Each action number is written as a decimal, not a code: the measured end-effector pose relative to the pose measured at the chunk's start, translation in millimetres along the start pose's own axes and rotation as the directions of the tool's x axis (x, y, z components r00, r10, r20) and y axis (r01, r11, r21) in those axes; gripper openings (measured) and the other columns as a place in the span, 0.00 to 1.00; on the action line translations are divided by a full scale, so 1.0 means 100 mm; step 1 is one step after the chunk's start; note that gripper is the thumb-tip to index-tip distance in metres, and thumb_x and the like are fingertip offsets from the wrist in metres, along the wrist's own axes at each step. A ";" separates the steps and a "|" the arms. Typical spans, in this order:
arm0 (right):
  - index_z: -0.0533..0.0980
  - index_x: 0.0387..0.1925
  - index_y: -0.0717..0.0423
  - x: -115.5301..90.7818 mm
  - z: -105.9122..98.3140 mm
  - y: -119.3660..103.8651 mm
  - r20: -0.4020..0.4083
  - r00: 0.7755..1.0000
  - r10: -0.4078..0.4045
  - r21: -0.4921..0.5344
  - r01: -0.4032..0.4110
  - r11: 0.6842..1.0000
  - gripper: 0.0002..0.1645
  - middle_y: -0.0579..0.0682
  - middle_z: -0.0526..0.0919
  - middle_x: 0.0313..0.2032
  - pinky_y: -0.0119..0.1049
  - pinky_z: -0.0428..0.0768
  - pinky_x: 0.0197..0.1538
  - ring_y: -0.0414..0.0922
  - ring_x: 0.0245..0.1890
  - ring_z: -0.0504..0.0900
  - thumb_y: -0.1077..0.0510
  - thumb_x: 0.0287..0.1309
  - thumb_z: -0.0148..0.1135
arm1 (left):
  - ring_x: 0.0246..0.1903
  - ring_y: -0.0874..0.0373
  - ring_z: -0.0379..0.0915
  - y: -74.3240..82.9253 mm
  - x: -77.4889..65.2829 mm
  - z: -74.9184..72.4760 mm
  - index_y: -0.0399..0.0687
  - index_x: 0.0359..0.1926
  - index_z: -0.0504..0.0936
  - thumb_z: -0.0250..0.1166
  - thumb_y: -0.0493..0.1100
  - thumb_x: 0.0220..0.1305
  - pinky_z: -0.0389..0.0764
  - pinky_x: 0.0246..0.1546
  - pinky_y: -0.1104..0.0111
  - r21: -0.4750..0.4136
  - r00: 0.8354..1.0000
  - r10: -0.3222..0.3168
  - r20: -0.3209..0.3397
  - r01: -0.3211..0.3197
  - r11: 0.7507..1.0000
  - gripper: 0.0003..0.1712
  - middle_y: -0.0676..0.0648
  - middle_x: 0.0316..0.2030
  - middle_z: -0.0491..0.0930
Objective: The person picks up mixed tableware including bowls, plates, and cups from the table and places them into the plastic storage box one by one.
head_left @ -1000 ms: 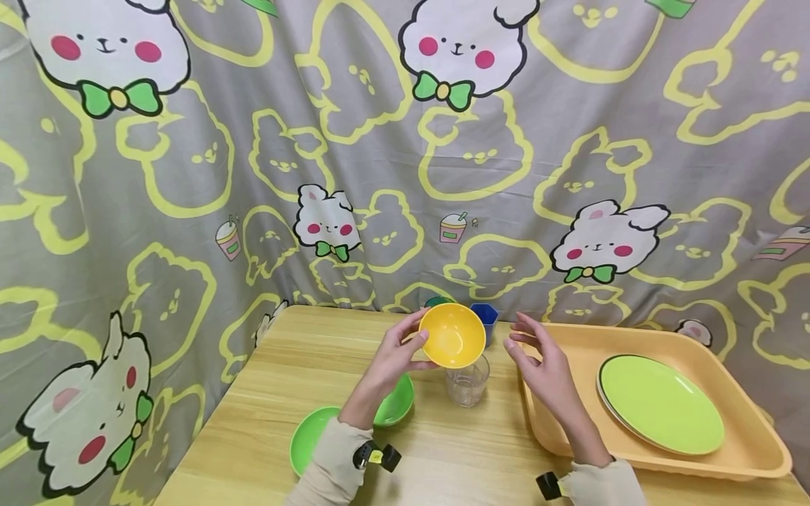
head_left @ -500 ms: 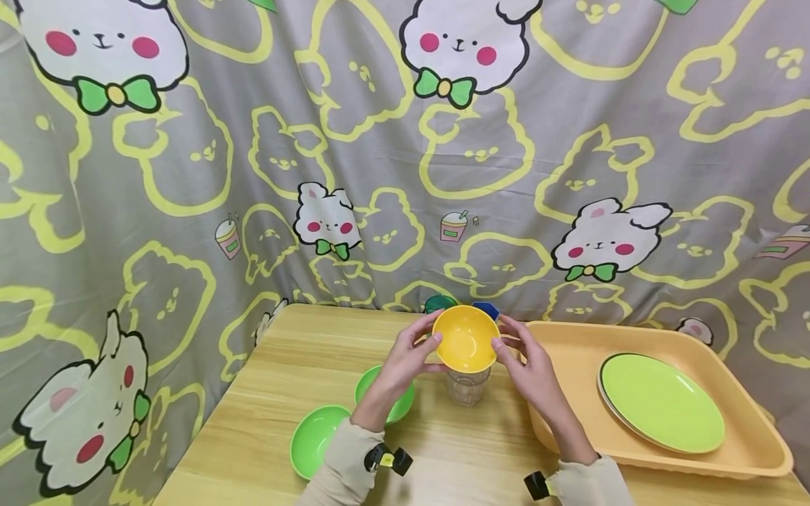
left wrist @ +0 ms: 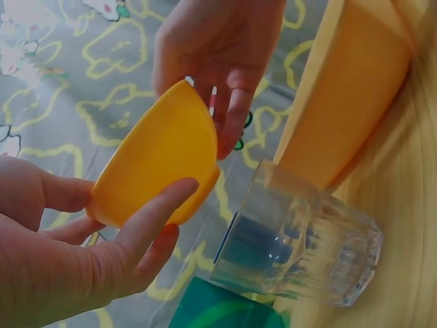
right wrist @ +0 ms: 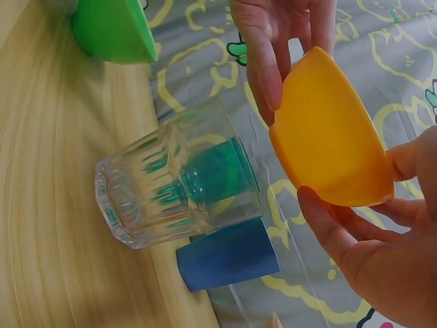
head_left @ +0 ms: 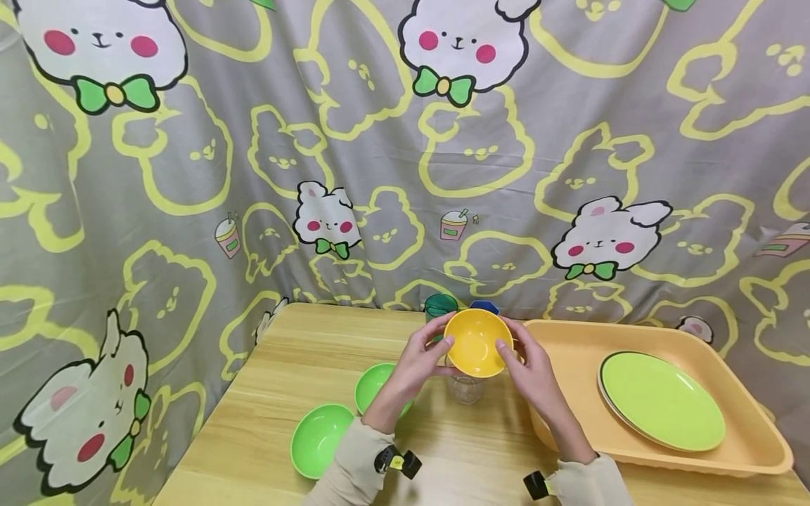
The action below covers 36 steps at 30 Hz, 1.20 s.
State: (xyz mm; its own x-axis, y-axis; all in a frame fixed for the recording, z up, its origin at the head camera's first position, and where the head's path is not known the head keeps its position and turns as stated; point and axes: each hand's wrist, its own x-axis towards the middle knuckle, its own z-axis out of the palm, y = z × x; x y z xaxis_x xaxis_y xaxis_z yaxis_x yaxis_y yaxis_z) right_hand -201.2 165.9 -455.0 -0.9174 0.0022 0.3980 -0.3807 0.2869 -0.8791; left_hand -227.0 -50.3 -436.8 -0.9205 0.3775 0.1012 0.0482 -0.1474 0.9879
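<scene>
Two green bowls are set toward the left edge of the worktop, mouths up; the nearer is overlapped by a sleeve, and the farther is partly covered by the left forearm. The yellow bowl is pinched at its left side by the left hand, thumb at the rim. By the far edge, a green cup is seen only in part. A clear glass is stood upright on the worktop, its upper part hidden in the head view. Above it the yellow bowl is held, clear of the surface; its form is round, its base-to-mouth axis slanted, the mouth turned up and toward the near edge. Behind, a blue cup is mostly hidden. The bowl's right side is pinched by the right hand, some fingers being concealed. Toward the right edge, an orange tray is partly filled by a green plate; beneath this, only a pale rim can be made out.
</scene>
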 end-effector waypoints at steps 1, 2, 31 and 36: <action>0.70 0.68 0.64 0.00 0.00 0.00 0.005 1.000 -0.002 -0.003 0.002 1.000 0.25 0.62 0.77 0.61 0.23 0.80 0.49 0.52 0.51 0.80 0.63 0.75 0.57 | 0.55 0.45 0.77 -0.01 0.00 0.00 0.49 0.74 0.70 0.55 0.36 0.78 0.88 0.40 0.52 -0.001 1.000 0.003 -0.001 -0.003 1.000 0.27 0.37 0.64 0.69; 0.70 0.69 0.64 -0.01 -0.01 0.00 0.009 1.000 0.003 -0.005 -0.002 1.000 0.24 0.62 0.77 0.61 0.23 0.81 0.48 0.51 0.50 0.80 0.63 0.75 0.56 | 0.55 0.45 0.78 -0.01 0.00 0.00 0.49 0.74 0.70 0.55 0.35 0.78 0.88 0.40 0.52 0.000 1.000 0.006 -0.001 -0.006 1.000 0.27 0.37 0.64 0.69; 0.66 0.71 0.67 0.13 -0.41 -0.19 0.116 0.985 0.128 0.004 -0.129 0.992 0.25 0.71 0.75 0.57 0.38 0.89 0.38 0.36 0.41 0.83 0.61 0.79 0.48 | 0.60 0.39 0.73 0.08 -0.01 -0.07 0.39 0.75 0.65 0.53 0.34 0.79 0.83 0.54 0.48 0.082 0.997 0.022 0.069 -0.028 0.996 0.27 0.32 0.65 0.70; 0.65 0.71 0.69 0.15 -0.61 -0.20 0.090 0.988 0.128 -0.087 -0.120 0.989 0.26 0.70 0.75 0.56 0.36 0.89 0.38 0.36 0.42 0.83 0.59 0.79 0.48 | 0.61 0.39 0.74 0.10 -0.03 -0.17 0.39 0.71 0.70 0.51 0.34 0.79 0.79 0.60 0.47 0.228 0.998 0.054 0.043 -0.062 0.972 0.23 0.34 0.63 0.75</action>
State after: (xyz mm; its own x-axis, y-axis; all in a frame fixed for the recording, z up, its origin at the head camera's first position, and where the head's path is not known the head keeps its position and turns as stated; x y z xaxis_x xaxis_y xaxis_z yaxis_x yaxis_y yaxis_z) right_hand -200.7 218.2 -415.2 -0.9652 -0.0477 0.2569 -0.2562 0.3665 -0.8944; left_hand -230.0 -68.4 -428.8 -0.8988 0.4083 0.1594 0.1928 0.0417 0.9804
